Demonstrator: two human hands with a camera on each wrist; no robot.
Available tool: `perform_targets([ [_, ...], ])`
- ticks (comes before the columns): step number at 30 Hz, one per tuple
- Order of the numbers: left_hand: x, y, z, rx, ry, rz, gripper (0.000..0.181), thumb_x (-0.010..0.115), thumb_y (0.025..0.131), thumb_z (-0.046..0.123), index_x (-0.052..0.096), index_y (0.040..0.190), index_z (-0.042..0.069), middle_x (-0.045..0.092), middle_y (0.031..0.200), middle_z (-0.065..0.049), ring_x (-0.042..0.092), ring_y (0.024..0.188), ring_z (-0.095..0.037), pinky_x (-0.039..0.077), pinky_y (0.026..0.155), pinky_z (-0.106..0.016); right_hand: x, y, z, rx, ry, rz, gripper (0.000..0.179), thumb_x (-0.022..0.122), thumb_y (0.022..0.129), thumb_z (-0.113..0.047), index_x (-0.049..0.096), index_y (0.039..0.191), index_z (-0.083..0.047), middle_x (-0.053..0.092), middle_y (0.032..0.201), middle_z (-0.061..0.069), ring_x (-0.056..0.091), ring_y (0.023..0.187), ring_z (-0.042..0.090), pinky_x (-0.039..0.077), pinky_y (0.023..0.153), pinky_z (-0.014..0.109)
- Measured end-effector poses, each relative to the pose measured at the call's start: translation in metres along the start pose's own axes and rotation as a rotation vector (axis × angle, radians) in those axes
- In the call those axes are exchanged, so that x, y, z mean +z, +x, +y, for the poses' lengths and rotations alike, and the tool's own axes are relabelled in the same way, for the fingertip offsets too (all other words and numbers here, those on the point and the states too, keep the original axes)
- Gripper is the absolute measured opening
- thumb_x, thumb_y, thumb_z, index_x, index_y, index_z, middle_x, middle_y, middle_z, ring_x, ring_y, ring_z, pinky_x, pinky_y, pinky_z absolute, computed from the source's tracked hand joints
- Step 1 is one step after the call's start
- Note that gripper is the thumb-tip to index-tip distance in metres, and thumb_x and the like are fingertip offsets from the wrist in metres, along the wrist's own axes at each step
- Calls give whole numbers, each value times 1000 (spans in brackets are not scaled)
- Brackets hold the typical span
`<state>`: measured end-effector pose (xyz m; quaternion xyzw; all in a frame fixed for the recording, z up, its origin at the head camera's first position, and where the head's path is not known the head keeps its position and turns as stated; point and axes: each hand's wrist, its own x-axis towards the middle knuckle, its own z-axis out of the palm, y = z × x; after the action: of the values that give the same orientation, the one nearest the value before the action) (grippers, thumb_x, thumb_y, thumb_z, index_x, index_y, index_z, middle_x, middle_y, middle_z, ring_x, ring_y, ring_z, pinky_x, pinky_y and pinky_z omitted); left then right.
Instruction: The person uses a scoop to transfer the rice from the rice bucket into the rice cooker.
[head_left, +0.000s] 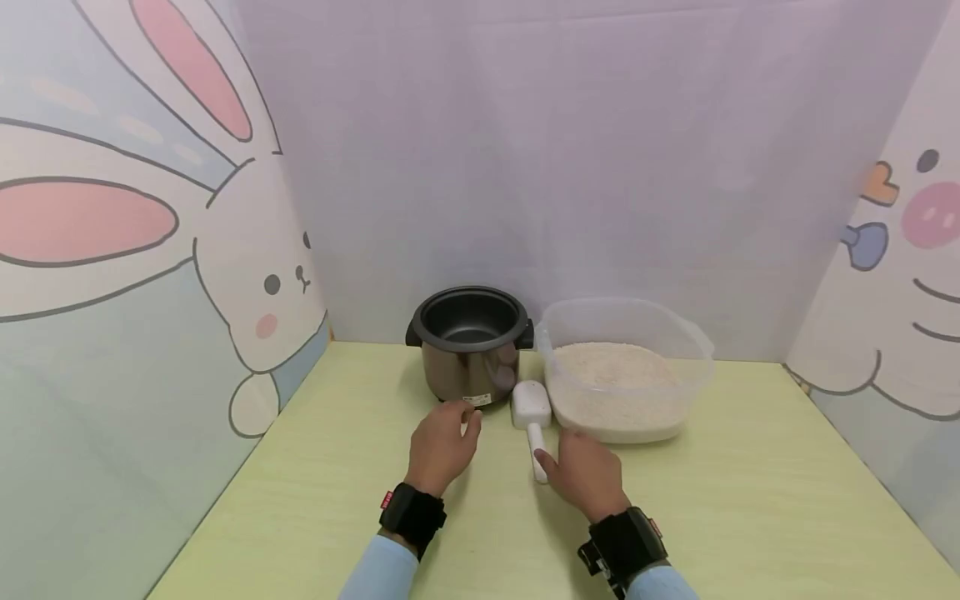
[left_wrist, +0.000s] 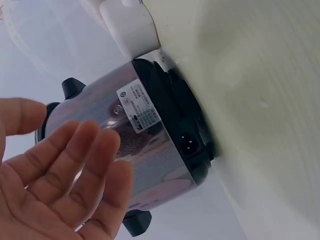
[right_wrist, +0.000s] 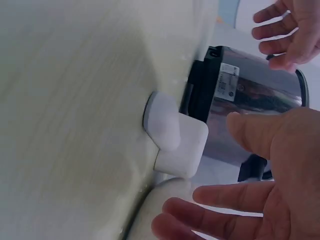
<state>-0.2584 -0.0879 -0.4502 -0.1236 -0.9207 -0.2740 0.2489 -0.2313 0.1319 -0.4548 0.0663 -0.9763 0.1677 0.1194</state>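
Note:
A dark metallic rice cooker (head_left: 457, 371) with a black inner pot and no lid stands against the back cloth. My left hand (head_left: 442, 446) hovers just in front of it, fingers loosely bent and holding nothing. In the left wrist view the cooker's label (left_wrist: 138, 106) and power socket (left_wrist: 188, 143) face the hand. A white scoop (head_left: 531, 404) lies face down beside the cooker, its handle pointing toward me. Over that handle's right side is my right hand (head_left: 588, 475), thumb near it and fingers spread around nothing in the right wrist view.
A clear plastic tub (head_left: 696, 367) of pale rice (head_left: 615, 371) stands right of the scoop, beyond my right hand. The pale yellow-green table (head_left: 300, 500) is bounded by a lilac back cloth (head_left: 555, 150) and printed cartoon side panels.

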Motion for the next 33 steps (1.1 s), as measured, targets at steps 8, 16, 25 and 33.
perform_targets([
  [8,-5,0,-12,-121,-87,27,12,67,99,20,75,95,12,69,84,-1,66,74,-17,53,59,-35,12,15,-17,-38,-25,49,43,80,89,-35,58,67,-5,52,59,6,53,50,23,41,41,38],
  [16,-6,12,-16,-178,-121,70,16,67,99,23,75,92,11,67,79,0,63,67,-15,50,54,-34,18,24,-12,-19,-132,38,43,82,87,-34,63,69,1,56,59,10,59,52,27,49,46,42],
  [25,-11,49,-28,-292,-181,125,24,61,103,27,72,92,9,66,80,-3,58,64,-18,44,53,-33,17,20,-2,59,-87,-55,33,80,89,-25,66,73,1,63,67,12,64,58,30,54,52,45],
  [33,-17,78,-45,-382,-232,182,34,56,105,33,73,100,4,69,89,-12,63,76,-31,48,64,-44,23,15,5,54,-99,-63,20,74,89,-8,65,75,2,62,71,16,64,59,33,54,50,47],
])
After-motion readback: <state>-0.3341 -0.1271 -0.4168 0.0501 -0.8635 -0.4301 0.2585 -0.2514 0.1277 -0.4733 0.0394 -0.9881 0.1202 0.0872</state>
